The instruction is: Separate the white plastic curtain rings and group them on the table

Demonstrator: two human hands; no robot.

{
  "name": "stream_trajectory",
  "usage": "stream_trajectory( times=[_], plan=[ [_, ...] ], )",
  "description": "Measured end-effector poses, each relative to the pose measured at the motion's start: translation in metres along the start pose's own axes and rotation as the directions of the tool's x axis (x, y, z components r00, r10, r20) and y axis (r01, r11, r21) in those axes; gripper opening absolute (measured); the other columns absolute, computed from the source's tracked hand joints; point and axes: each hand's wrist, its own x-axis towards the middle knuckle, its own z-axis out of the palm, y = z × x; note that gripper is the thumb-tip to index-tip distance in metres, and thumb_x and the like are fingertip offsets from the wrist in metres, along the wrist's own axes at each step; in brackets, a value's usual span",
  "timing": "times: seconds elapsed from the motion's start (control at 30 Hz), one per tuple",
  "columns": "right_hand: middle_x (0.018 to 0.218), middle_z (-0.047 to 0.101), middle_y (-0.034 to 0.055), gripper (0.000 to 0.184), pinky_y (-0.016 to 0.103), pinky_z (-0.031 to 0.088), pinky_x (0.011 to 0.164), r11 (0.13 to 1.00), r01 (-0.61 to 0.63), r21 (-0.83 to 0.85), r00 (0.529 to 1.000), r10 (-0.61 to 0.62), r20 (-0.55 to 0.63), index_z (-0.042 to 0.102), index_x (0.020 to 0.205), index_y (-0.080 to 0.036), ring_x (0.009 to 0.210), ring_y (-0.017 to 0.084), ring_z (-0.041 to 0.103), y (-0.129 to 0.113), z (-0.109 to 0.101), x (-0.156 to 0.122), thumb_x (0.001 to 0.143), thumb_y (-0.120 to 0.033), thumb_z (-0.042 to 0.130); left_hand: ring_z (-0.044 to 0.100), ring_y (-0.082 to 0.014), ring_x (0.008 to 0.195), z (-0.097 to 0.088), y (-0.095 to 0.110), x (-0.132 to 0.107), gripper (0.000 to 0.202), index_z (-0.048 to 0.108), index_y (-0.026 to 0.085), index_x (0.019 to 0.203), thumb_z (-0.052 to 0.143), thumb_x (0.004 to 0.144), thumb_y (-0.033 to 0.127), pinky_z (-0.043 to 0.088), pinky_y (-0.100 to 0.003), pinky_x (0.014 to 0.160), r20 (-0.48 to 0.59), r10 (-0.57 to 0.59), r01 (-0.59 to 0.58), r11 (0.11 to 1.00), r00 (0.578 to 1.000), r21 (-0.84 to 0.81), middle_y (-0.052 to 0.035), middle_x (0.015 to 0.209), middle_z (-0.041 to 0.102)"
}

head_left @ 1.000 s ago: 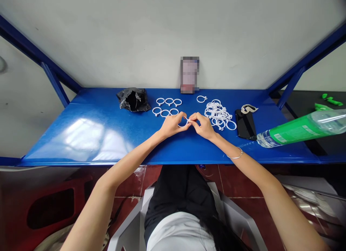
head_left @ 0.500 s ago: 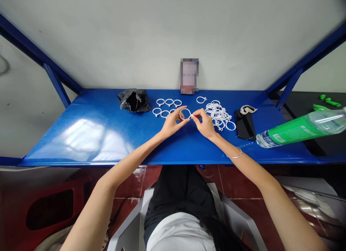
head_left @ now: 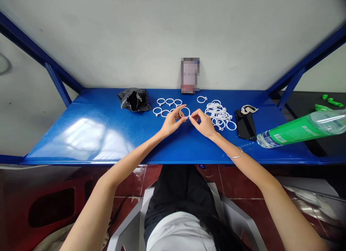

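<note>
Holding a white ring [head_left: 185,107] just above the middle of the blue table [head_left: 151,146], clamped between the thumb and curved fingers of the left hand [head_left: 172,122] and pinched at its lower right edge between the thumb and fingers of the right hand [head_left: 202,124]. Placed between two rows of similar rings [head_left: 169,104], partly hidden behind the left hand, and a loose pile of rings [head_left: 216,112] just beside the right. Flanked farther out by a torn black bag [head_left: 125,98] on the left and, on the right, by a black phone [head_left: 245,126] and a green-labelled bottle [head_left: 296,131].
</note>
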Motion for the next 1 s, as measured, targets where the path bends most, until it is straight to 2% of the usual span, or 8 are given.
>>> stream_trajectory(
  times=[0.3,0.6,0.73,0.87,0.93,1.0],
  plan=[
    [0.079,0.066,0.0008,0.011,0.029,0.051,0.063,1.000,0.002,0.025,0.997,-0.004,0.082,0.052,0.085,-0.024,0.066,0.016,0.062,0.000,0.000,-0.002,0.091,-0.031,0.057,0.059,-0.0135,0.078,-0.005,0.003,0.001,0.054,0.052,0.018,0.139,0.061,0.091,0.041,0.053,-0.028,0.078,0.037,0.016,-0.016,1.000,0.999,0.001,-0.0027,0.087,0.062],
    [0.086,0.067,0.0024,0.019,0.031,0.051,0.063,0.981,-0.159,0.111,0.981,0.145,0.126,0.053,0.089,-0.024,0.071,0.018,0.065,0.001,0.002,-0.001,0.090,-0.042,0.058,0.057,-0.0131,0.078,-0.006,0.005,0.003,0.052,0.053,0.017,0.137,0.061,0.091,0.040,0.053,-0.028,0.078,0.031,0.054,-0.055,0.998,0.998,0.026,-0.0026,0.086,0.061],
    [0.082,0.068,0.0022,0.031,0.030,0.052,0.064,0.912,-0.308,0.270,0.940,0.249,0.232,0.054,0.091,-0.023,0.069,0.017,0.065,0.003,0.005,0.001,0.092,-0.055,0.052,0.058,-0.0125,0.078,-0.007,0.008,0.003,0.050,0.054,0.017,0.136,0.062,0.091,0.039,0.053,-0.027,0.078,0.031,0.057,-0.057,0.998,0.998,0.014,-0.0020,0.086,0.061],
    [0.075,0.068,0.0020,0.046,0.027,0.052,0.058,0.787,-0.409,0.461,0.899,0.262,0.351,0.054,0.085,-0.021,0.063,0.015,0.065,0.008,0.009,0.003,0.088,-0.067,0.052,0.060,-0.0121,0.079,-0.007,0.010,0.002,0.048,0.054,0.017,0.135,0.060,0.092,0.038,0.053,-0.026,0.079,0.030,0.058,-0.059,0.998,0.998,0.033,-0.0027,0.089,0.062],
    [0.074,0.068,0.0019,0.047,0.026,0.052,0.057,0.763,-0.416,0.495,0.899,0.263,0.350,0.055,0.085,-0.021,0.061,0.014,0.064,0.010,0.010,0.003,0.085,-0.068,0.056,0.062,-0.0121,0.080,-0.006,0.011,0.002,0.049,0.053,0.017,0.136,0.060,0.093,0.039,0.053,-0.026,0.079,0.029,0.055,-0.056,0.997,0.998,0.043,-0.0035,0.092,0.063],
    [0.074,0.068,0.0013,0.046,0.026,0.052,0.057,0.774,-0.391,0.498,0.915,0.267,0.304,0.055,0.086,-0.021,0.061,0.013,0.063,0.009,0.010,0.003,0.084,-0.067,0.059,0.064,-0.0130,0.083,-0.006,0.012,0.002,0.053,0.051,0.018,0.138,0.061,0.092,0.041,0.054,-0.026,0.080,0.026,0.051,-0.052,0.997,0.998,0.056,-0.0050,0.096,0.065]
  ],
)
